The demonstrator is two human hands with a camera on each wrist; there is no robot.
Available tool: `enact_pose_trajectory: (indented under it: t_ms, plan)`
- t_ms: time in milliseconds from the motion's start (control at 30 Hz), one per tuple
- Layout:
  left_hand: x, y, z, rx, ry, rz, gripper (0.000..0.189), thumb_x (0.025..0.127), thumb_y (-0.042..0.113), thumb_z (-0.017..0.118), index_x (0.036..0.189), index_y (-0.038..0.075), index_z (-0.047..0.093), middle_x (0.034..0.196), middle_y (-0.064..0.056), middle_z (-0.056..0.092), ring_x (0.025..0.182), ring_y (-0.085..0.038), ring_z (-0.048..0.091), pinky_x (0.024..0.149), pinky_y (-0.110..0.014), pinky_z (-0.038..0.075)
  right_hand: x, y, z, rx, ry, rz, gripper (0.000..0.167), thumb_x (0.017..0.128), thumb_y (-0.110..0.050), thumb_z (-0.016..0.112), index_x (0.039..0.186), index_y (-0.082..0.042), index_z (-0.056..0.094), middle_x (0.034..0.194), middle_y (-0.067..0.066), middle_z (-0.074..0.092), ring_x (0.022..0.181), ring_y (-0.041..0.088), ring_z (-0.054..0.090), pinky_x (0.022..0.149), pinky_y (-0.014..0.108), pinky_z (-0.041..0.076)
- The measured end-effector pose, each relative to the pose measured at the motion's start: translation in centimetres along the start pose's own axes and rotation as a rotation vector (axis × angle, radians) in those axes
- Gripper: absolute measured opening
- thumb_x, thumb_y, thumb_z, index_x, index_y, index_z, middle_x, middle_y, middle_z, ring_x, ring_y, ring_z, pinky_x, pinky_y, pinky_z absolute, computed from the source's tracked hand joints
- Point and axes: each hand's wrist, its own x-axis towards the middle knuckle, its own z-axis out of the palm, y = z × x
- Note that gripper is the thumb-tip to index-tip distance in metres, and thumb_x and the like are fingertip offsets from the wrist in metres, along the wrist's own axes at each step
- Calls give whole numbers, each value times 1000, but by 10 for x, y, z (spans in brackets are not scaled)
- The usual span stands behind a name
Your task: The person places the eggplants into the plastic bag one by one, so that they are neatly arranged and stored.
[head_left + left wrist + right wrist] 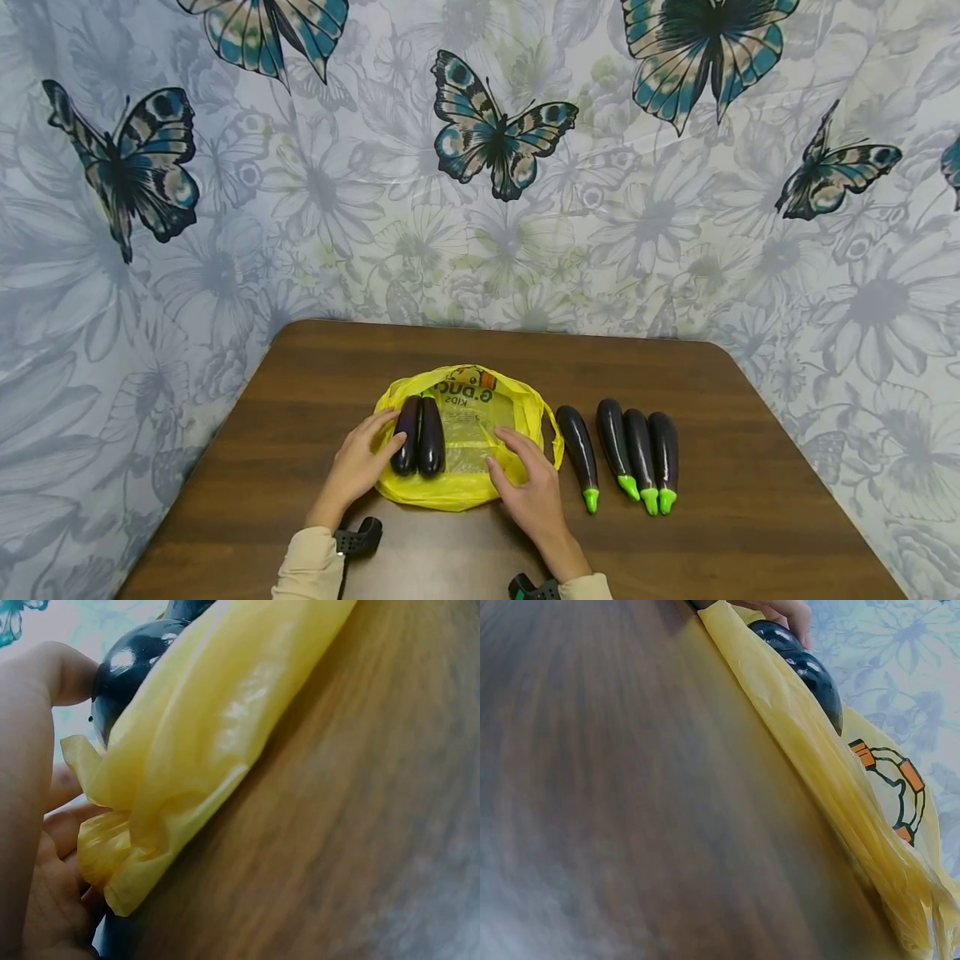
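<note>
Inside an open yellow plastic bag (427,497), two dark, glossy eggplants (431,437) lie side by side at the left. At that side is my left hand (356,462), its thumb touching the nearer eggplant (131,671) and its fingers by the bag's edge (202,727). Its thumb and fingers are spread, not wrapped round the eggplant. Across the bag, my right hand (534,492) reaches over the right rim with thumb and fingers apart, holding nothing. In the right wrist view, the rounded ends of the eggplants (814,679) show above the bag's side (795,742).
Right of the bag, one eggplant with a bright green stem (577,458) lies alone, with a row of three more eggplants (639,454) beyond it. All rest on a brown wooden table (300,375). Behind stands a wall with butterflies and flowers (322,183).
</note>
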Motion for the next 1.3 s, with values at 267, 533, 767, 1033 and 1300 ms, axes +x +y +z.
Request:
enact_pose_trajectory:
  t_ms: [267,533,767,1033,1300]
  plan:
    - [0,0,-1,2,12,25,57,103,47,61,150,16,55,158,-15,47,145,-46,41,115,-71,30,2,0,0,9,27,-66,45,83,1,82,126,1,69,127,12,71,114,27,69,101,15,49]
    - [2,1,-1,10,4,27,57,103,47,60,151,16,54,159,-14,47,146,-46,40,115,-71,29,3,-1,-1,2,52,-97,47,80,4,83,125,1,70,124,13,72,111,30,70,102,15,48]
    - [3,-1,0,15,2,14,58,103,48,59,151,17,53,159,-14,46,147,-46,39,116,-72,28,4,1,-3,-28,43,-92,48,82,0,83,128,-4,69,126,11,72,113,29,69,103,18,49]
    - [4,0,2,7,-9,19,58,103,49,59,152,18,53,160,-12,46,148,-45,38,116,-71,28,3,4,-5,-25,38,-73,46,83,-1,82,127,-2,70,126,11,72,114,28,69,104,15,47]
    - [3,1,-1,9,-3,23,58,103,48,59,151,17,53,159,-14,46,147,-45,38,116,-72,28,4,2,-4,-17,20,-57,46,84,-4,82,128,-5,69,127,10,71,118,27,68,108,15,44]
